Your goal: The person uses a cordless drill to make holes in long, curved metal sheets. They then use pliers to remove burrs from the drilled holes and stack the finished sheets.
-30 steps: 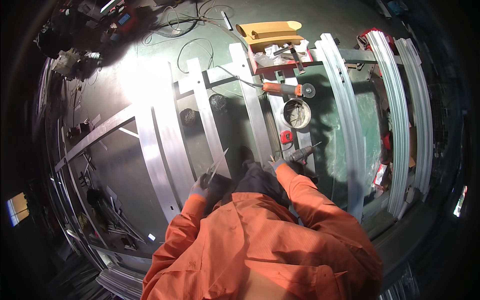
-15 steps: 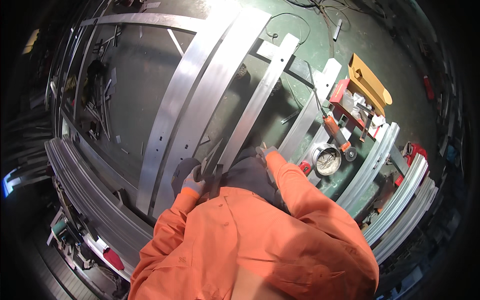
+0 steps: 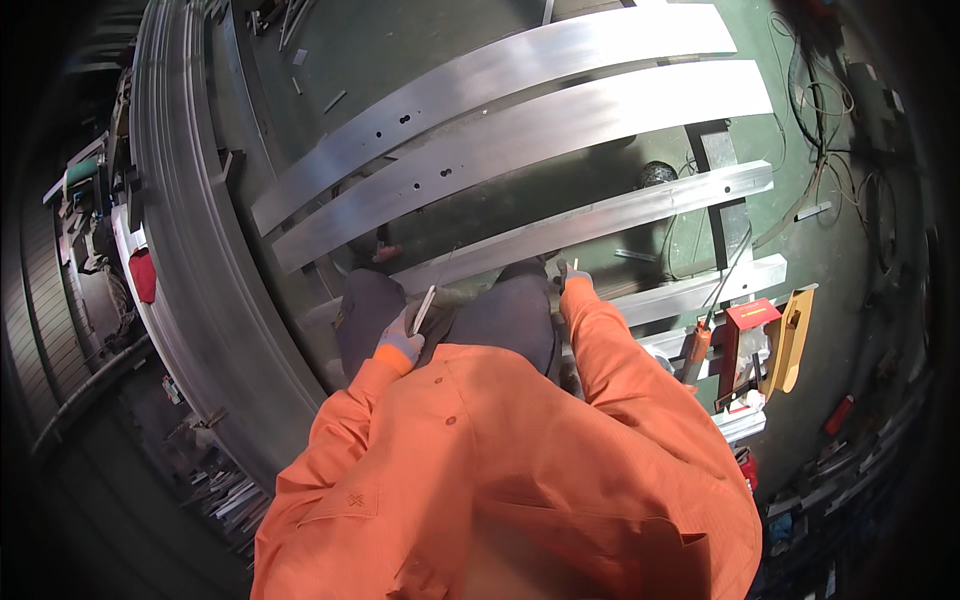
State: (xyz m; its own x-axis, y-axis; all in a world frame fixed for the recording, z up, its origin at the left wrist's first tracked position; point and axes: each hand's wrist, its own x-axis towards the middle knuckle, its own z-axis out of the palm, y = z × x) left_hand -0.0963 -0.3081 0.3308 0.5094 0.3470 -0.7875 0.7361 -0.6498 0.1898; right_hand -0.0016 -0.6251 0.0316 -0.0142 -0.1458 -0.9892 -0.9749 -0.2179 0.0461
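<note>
A person in an orange jacket (image 3: 420, 430) stands over long metal bars, seen from above. Left of centre, low in front of the body, the left hand (image 3: 402, 338) is closed around a thin pale strip (image 3: 425, 306), which stands up at a slant from the fist; gripping it near its lower end seems to leave most of its length free. Near the centre, the right hand (image 3: 573, 272) is by a narrow bar (image 3: 600, 211). A small pale tip shows at its fingers, but whether it is a held object cannot be told.

Two wide bars (image 3: 560, 132) span the upper frame, and the narrow bar runs below them. It lies over a crosspiece (image 3: 716, 150) at upper right, probably to keep it off the floor. At right, an orange tool (image 3: 698, 343) lies beside an open red box (image 3: 745, 316), perhaps placed there to be within reach.
</note>
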